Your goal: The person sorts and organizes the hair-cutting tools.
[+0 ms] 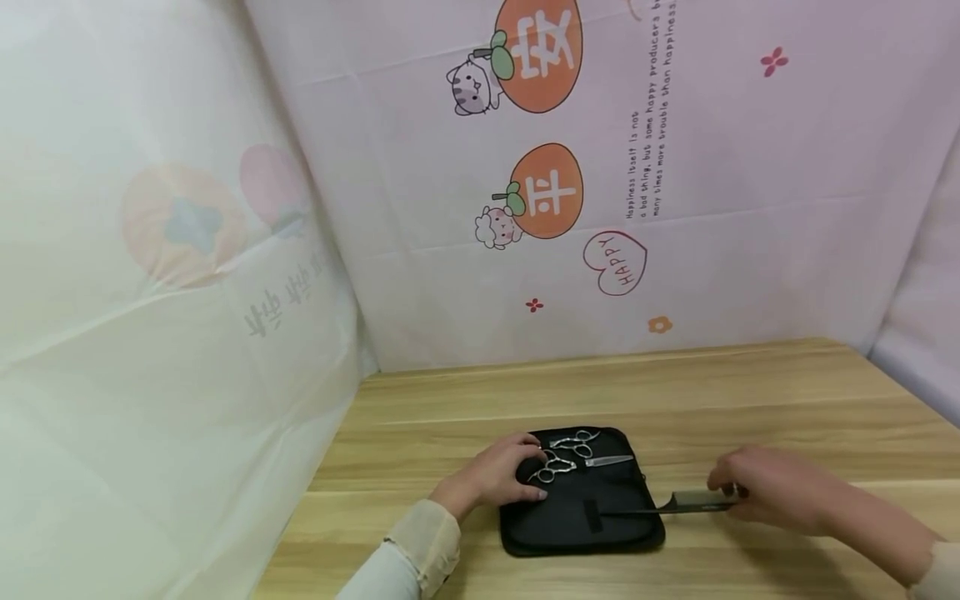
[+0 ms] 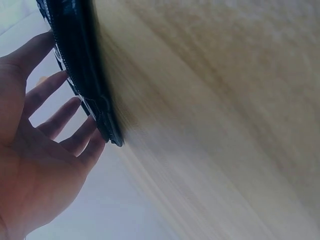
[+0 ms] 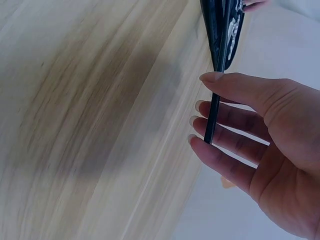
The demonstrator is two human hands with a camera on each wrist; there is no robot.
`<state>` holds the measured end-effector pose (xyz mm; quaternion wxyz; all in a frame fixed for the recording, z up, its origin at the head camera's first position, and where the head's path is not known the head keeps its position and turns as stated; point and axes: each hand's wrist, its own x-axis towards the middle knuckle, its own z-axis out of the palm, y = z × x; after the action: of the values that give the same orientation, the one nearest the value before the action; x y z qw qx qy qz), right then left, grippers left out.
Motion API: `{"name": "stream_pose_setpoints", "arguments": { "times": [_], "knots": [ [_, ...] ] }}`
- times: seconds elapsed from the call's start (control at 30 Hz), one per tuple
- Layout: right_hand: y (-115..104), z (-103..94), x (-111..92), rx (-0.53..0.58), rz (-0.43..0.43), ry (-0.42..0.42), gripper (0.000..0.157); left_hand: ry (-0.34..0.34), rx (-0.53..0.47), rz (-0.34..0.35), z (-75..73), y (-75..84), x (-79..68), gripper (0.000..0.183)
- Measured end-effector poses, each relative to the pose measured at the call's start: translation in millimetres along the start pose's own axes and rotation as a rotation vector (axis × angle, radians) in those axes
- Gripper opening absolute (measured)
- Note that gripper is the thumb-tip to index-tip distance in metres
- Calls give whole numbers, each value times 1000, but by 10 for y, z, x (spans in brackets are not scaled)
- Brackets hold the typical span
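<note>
A black zip case (image 1: 555,529) lies flat on the wooden table. Two pairs of silver scissors, one at the far edge (image 1: 581,444) and one nearer (image 1: 555,468), are in its upper part. My left hand (image 1: 498,477) rests at the case's left side, fingers spread and loosely bent, fingertips at its edge in the left wrist view. Between thumb and fingers, my right hand (image 3: 280,125) pinches the toothed end of a black rat-tail comb (image 1: 697,504), right of the case. The comb's thin tail points left over the case, reaching a small black strap (image 1: 592,515).
The wood-grain table (image 1: 420,425) extends around the case. A printed white cloth (image 1: 420,308) hangs behind the table's back edge, and another white cloth (image 1: 172,433) hangs along the left.
</note>
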<state>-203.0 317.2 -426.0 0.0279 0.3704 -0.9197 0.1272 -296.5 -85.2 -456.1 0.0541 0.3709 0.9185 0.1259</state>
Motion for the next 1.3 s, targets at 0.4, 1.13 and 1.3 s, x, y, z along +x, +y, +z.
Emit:
{"name": "stream_pose_setpoints", "arguments": {
  "times": [0.4,1.13,1.3],
  "knots": [
    [-75,121,157,58,-96,-7,22,2,6,10,-6,11,17,48],
    [-178,340,385,-14,-374,146,47,-29,-11,-34,-16,36,19,48],
    [-235,395,416,-28,-376,158,54,-23,2,-20,-16,34,17,48]
  ]
}}
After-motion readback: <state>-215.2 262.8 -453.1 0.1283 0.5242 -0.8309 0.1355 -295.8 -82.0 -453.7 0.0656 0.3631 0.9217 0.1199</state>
